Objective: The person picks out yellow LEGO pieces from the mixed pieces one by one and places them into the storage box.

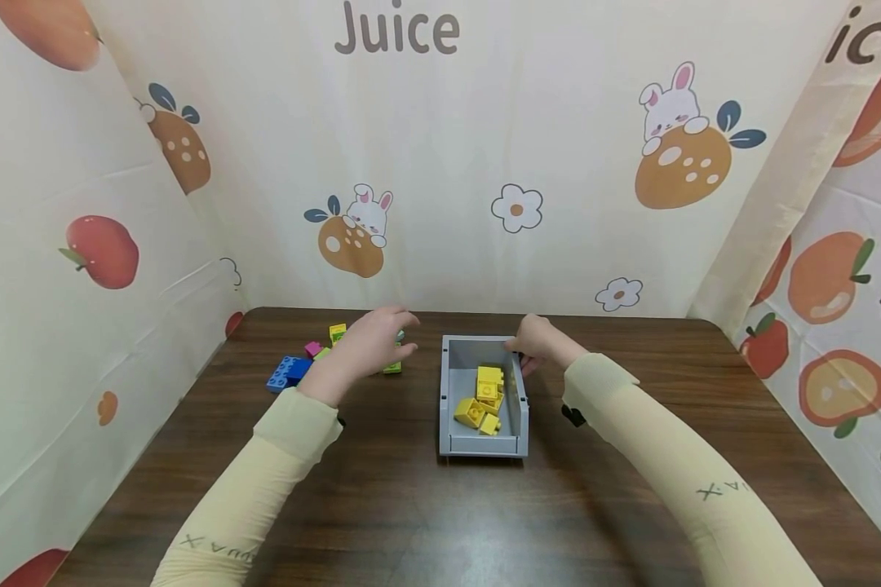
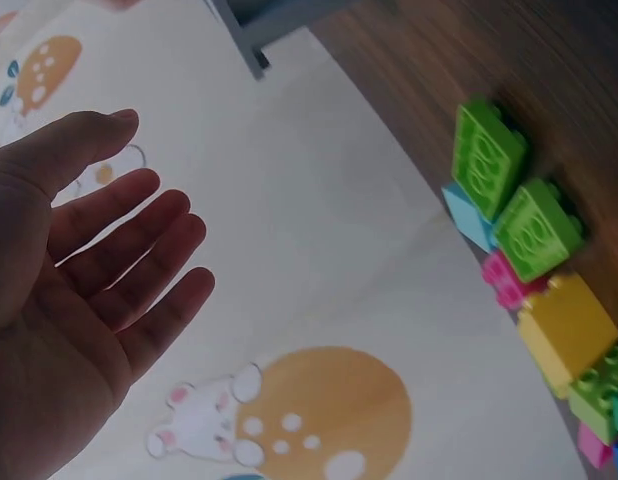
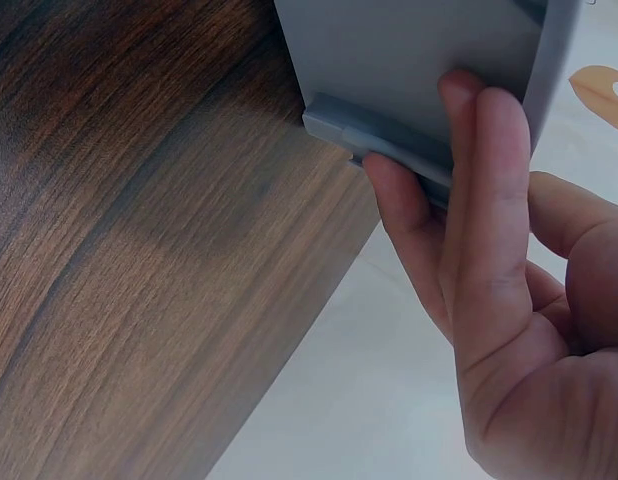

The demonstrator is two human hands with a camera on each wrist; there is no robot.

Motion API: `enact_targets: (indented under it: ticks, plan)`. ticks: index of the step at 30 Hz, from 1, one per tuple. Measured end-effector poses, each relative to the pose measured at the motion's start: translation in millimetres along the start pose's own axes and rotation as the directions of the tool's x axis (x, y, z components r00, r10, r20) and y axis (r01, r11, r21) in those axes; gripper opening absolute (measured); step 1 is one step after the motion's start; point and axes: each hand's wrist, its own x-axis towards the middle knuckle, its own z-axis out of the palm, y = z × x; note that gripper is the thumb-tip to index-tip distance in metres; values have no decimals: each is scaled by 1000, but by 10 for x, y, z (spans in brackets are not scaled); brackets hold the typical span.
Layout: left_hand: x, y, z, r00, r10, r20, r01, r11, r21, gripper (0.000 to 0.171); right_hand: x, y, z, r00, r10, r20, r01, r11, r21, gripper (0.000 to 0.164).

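Between hands, grey bin [image 1: 483,445] gripped by right hand [image 1: 546,341], yellow blocks [image 1: 487,392] contained inside; left hand [image 1: 363,349] held loosely extended near coloured blocks [image 1: 298,372]

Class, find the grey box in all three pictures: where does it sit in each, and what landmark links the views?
Head: the grey box is just right of centre, below mid-height.
Left wrist: only part of the grey box shows, at the top edge, slightly left of centre.
Right wrist: the grey box is at the top, right of centre, cut off, touched by the right hand.
Shared landmark: the dark wooden table.
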Motion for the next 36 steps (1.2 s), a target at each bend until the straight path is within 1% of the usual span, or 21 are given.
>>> enact_targets:
  ticks: [6,14,20,23,28,36]
  plan:
    - [-67,-188,12,999,-43,1,43,999,-23,39,11,-10,4,1000,20,5,-20,1000,2,32]
    - [-188,-463,36,996,-85,-17,85,996,-29,42,5,-13,12,1000,5,0,-5,1000,-8,34]
    - [-243,-651,81,993,-117,-6,117,993,-19,42,-3,1,10,1000,-8,-1,8,1000,5,33]
    - [-257,-717,111,990,-139,2,139,990,-24,43,-4,4,8,1000,-6,-2,6,1000,9,32]
    - [-268,-782,160,984,-176,29,177,984,-35,45,-3,4,12,1000,3,-6,-2,1000,13,32]
    - [-248,-961,275,979,-195,67,199,978,-69,49,-15,-4,6,1000,3,-5,-3,1000,15,32]
